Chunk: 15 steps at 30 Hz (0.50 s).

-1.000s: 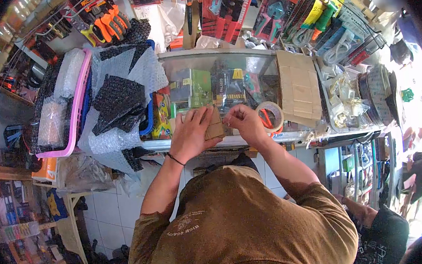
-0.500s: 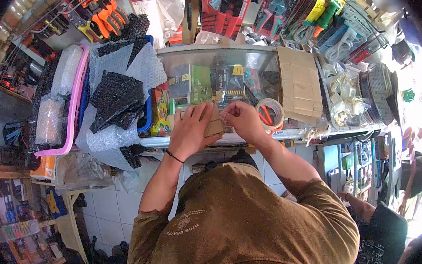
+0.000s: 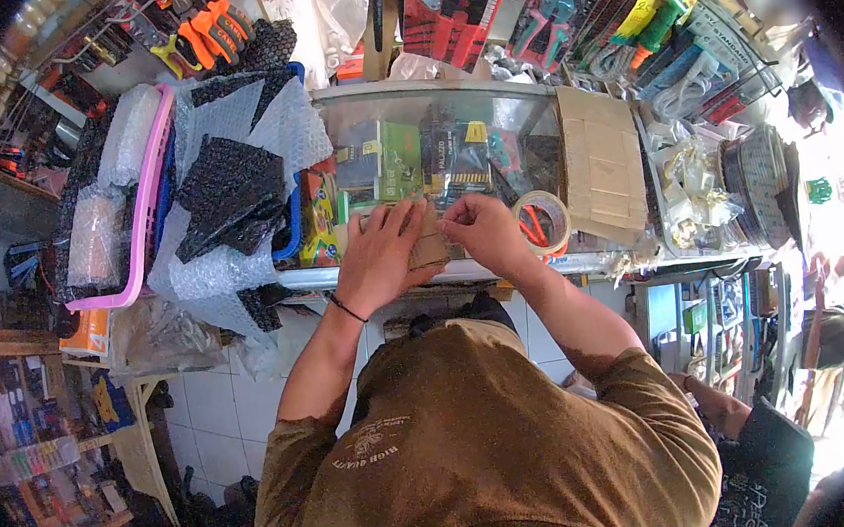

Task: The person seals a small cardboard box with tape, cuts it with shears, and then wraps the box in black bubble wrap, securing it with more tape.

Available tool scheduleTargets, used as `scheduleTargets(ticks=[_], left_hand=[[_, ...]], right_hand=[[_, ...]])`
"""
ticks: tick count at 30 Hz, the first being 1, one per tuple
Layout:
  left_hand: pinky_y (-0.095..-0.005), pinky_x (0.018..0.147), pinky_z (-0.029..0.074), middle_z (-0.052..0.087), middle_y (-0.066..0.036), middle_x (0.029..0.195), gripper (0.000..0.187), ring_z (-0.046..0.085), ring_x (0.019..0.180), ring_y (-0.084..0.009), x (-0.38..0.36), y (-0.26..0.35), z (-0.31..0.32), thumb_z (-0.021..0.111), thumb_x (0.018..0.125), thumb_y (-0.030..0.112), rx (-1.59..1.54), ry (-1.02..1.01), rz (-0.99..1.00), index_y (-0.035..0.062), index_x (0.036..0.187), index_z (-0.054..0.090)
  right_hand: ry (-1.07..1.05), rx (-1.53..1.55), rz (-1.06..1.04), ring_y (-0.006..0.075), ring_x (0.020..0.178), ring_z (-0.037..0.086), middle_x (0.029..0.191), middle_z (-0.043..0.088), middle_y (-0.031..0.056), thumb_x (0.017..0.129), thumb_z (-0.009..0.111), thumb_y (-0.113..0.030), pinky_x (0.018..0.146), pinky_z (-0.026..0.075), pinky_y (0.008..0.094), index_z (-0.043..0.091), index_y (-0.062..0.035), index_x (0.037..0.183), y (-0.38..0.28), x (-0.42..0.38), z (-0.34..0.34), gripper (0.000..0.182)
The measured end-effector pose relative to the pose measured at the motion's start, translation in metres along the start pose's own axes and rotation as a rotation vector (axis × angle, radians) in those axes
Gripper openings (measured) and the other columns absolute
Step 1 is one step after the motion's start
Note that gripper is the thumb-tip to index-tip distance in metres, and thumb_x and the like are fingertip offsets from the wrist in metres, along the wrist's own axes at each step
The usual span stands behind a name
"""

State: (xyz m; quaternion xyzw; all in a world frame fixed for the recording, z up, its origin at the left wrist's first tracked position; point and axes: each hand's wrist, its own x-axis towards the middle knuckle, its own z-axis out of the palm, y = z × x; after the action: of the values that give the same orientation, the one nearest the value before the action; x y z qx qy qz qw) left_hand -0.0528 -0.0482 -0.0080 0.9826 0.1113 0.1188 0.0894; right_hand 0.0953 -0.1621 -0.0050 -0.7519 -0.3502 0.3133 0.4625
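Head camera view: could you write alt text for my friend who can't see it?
A person's left hand lies over small brown cardboard on a glass counter, the right hand pinched at or near its right edge. A tape roll sits beside the right hand; bubble wrap lies left.

On the glass-topped counter [image 3: 583,262] are borne a small cardboard piece [image 3: 428,249] and a tape roll [image 3: 561,219]; at right, a cardboard sheet [image 3: 602,162] is laid.
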Motion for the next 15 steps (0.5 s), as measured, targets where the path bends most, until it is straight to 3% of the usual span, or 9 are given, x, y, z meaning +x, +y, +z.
scheduleTargets(ticks=[6,15], left_hand=[[-0.0480,0.089,0.034,0.043,-0.008,0.125,0.082,0.043,0.110,-0.0272,0.000,0.001,-0.001,0.067,0.067,0.051,-0.004,0.000,0.000,0.0065,0.131,0.041],[-0.0469,0.088,0.034,0.044,-0.008,0.124,0.082,0.044,0.108,-0.0266,0.000,0.000,-0.001,0.068,0.066,0.051,0.005,0.038,0.014,0.0062,0.129,0.042]], right_hand=[[0.021,-0.115,0.004,0.0090,0.062,0.058,0.068,0.063,0.0069,0.078,0.067,-0.013,0.058,0.046,0.0247,0.061,0.0008,0.079,-0.010,-0.003,-0.002,0.015],[-0.011,-0.010,0.011,0.0090,0.063,0.058,0.069,0.062,0.0046,0.080,0.067,-0.011,0.058,0.046,0.0245,0.061,0.0012,0.081,-0.002,0.000,-0.001,0.013]])
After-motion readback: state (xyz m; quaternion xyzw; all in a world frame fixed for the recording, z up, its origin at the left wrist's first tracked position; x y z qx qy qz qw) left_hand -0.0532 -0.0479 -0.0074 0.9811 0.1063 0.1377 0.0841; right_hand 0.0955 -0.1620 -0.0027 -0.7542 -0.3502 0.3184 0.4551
